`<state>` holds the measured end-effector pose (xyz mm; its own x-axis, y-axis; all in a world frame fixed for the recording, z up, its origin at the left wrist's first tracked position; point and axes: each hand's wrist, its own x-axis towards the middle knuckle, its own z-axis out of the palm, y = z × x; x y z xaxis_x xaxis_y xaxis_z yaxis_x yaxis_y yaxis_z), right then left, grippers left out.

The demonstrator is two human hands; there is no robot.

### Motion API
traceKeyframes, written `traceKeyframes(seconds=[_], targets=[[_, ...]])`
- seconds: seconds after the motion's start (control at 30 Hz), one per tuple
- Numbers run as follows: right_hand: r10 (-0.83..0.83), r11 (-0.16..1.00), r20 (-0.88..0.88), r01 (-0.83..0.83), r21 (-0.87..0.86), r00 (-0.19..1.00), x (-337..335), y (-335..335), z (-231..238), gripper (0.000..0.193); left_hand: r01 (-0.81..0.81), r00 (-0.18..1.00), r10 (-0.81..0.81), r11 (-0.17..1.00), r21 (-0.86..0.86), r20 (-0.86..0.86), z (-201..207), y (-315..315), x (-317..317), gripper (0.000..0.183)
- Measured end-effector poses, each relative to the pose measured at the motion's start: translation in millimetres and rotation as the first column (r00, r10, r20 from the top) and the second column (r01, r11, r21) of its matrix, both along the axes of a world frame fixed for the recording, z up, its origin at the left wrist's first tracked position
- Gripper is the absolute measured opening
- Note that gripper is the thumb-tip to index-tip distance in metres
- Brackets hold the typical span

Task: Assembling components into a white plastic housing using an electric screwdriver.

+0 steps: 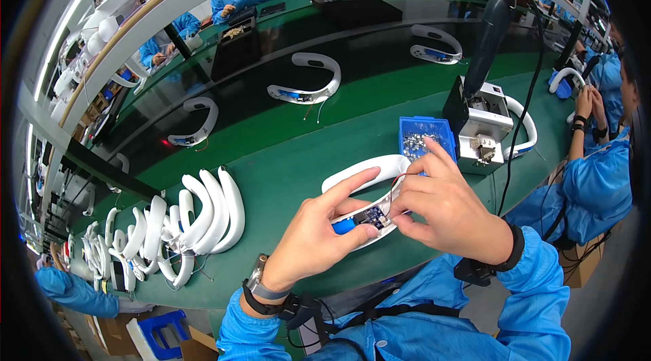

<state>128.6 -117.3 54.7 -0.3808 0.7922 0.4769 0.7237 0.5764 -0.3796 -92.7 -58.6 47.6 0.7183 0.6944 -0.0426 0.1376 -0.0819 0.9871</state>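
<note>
My left hand (305,235) grips a white C-shaped plastic housing (363,172), with the thumb along its near edge. Inside the open section of the housing lie a blue block (344,226), which looks like a battery, and a dark circuit board (371,217). My right hand (444,201) is over the right end of the board, thumb and fingers pinched. A thin dark-red wire (395,188) loops up from the board into these fingers; its end is hidden. Just beyond the right hand stands a blue bin (427,121) of small metallic parts.
A metal-and-black bench device (485,127) stands right of the bin, under a hanging dark tool (491,39) with a cable. Several white housings (217,212) are heaped at left. More housings (315,79) lie on the dark belt. A co-worker in blue (593,171) sits at right.
</note>
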Motion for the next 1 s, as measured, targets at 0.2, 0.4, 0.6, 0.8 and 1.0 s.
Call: traceKeyframes(seconds=[0.2, 0.4, 0.6, 0.8, 1.0], targets=[[0.005, 1.000, 0.064, -0.005, 0.007, 0.998, 0, 1, 2, 0.011, -0.028, 1.000, 0.028, 0.999, 0.044, 0.015, -1, -2, 2, 0.075], [0.030, 0.997, 0.005, -0.030, 0.074, 1.000, -6, 1, -13, 0.017, -0.067, 0.998, 0.067, 0.998, 0.015, -0.014, 1, -2, 3, 0.074], [-0.077, 0.957, -0.075, 0.095, 0.272, 0.994, -10, 12, -14, 0.023, -0.090, 0.996, 0.089, 0.970, 0.226, 0.014, 1, 13, 0, 0.062], [-0.156, 0.955, -0.203, 0.201, 0.220, 0.967, 10, 6, -57, 0.022, -0.041, 0.898, 0.323, 0.739, 0.673, -0.300, -28, 109, -22, 0.040], [-0.244, 0.961, -0.298, 0.272, 0.053, 0.923, 24, 36, -103, 0.015, 0.099, 0.823, 0.461, 0.461, 0.882, -0.333, -82, 250, -68, 0.027]])
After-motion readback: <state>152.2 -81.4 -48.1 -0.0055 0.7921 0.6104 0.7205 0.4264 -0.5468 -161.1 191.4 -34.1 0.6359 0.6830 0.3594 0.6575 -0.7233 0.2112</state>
